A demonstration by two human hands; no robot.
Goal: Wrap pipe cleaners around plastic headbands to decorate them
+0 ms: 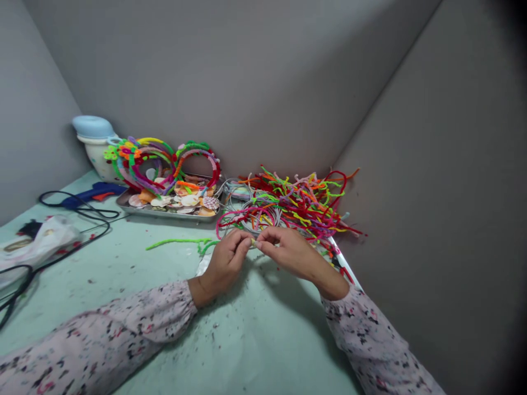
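My left hand [224, 260] and my right hand [291, 255] meet above the table, fingertips almost touching. Both are closed in a pinch on a small pale yellow piece [253, 242], which looks like a bit of pipe cleaner; my fingers cover most of it. From behind my left hand a bright green pipe cleaner [177, 241] runs out to the left, bent and twisted near the knuckles. Whether that hand grips it is hidden. Just beyond my fingers lies a tangled heap of coloured pipe cleaners [296, 203], with thin grey loops [247, 216] at its near left.
Behind, a metal tray [173, 215] holds seashells, with pipe-cleaner-wrapped headbands [197, 145] standing on them. A white container with a blue lid [94, 127] stands back left. Near it lie a blue tool [88, 195], black cable [101, 233] and plastic bag [53, 238]. Grey walls enclose the table.
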